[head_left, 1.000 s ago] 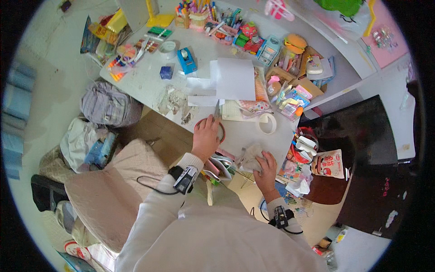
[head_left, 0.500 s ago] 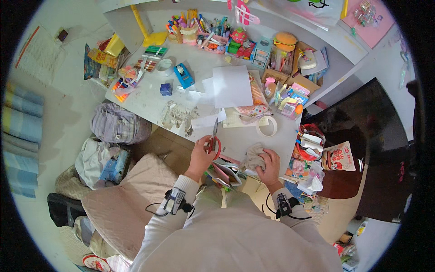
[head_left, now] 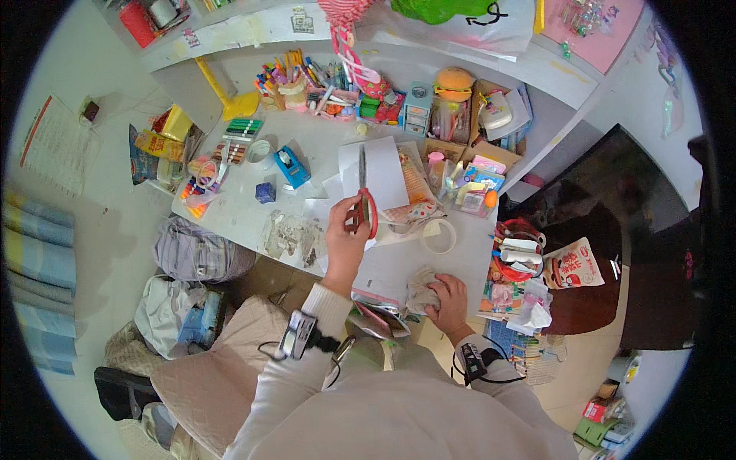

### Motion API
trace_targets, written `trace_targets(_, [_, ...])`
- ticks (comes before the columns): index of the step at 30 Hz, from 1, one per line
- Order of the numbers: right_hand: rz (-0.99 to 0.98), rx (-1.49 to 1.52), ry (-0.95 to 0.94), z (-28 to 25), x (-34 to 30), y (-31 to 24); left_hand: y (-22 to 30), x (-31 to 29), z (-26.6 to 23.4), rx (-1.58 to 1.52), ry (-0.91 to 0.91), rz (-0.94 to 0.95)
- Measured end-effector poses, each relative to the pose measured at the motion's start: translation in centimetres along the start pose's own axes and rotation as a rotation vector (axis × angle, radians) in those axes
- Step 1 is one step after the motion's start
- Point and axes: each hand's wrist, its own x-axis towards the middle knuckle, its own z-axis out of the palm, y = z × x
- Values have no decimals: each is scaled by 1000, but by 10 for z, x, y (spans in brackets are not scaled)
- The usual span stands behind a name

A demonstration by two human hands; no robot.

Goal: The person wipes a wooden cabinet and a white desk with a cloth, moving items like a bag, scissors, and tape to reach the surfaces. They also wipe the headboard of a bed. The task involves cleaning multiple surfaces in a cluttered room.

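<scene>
My left hand (head_left: 345, 239) is closed around the red handles of a pair of scissors (head_left: 363, 172), whose blades point away from me, raised over the desk. Behind the blades lie white sheets of paper (head_left: 388, 157). Near the desk's front edge, my right hand (head_left: 451, 300) rests with bent fingers on a crumpled greyish cloth (head_left: 421, 289) and grips it. A white roll of tape (head_left: 438, 236) lies a little beyond that cloth. Paper scraps (head_left: 295, 236) and grey smudges are spread on the desktop left of my left hand.
On the left of the desk are a blue tape dispenser (head_left: 291, 167), a dark blue cube (head_left: 265, 192) and several markers (head_left: 242, 129). Pen holders (head_left: 294, 93) and small boxes line the back. A red basket (head_left: 519, 250) stands at the right; a padded chair cover (head_left: 222, 368) is left of me.
My left hand has lifted the scissors up and away from the desk's front edge. My right hand stays on the cloth, now slightly nearer the front edge. The view has tilted toward the shelf.
</scene>
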Motion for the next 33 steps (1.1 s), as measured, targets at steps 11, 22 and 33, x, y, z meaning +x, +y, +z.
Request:
trace_targets(11, [1,-30,-8,0,-1,-1,-44,-15,23,414,-295,242])
trace_targets(22, [122,305,20,45,16,-53,-23,-171,-50,10,-267,-482])
trace_targets(33, [-311,628,-367,34,59,-134,1,-192,-115,-1040,275,-535])
